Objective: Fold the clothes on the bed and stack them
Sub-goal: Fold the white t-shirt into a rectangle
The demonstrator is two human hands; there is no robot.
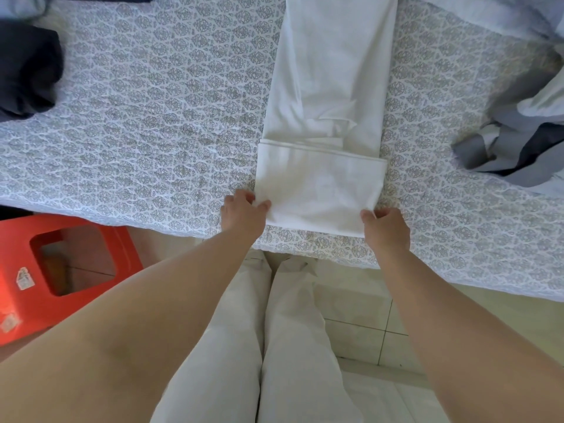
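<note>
A long white garment [329,87] lies as a narrow strip on the patterned bed [152,117], running away from me. Its near end is folded over into a short flap [317,184]. My left hand [244,213] pinches the flap's near left corner. My right hand [386,227] pinches its near right corner. A dark navy garment [27,68] sits bunched at the far left of the bed. A grey and navy garment [512,148] lies crumpled at the right.
A red plastic stool [61,270] stands on the tiled floor [360,325] to my left, against the bed's edge. My legs in white trousers [259,346] stand close to the bed. Pale blue cloth [488,13] lies at the far right corner.
</note>
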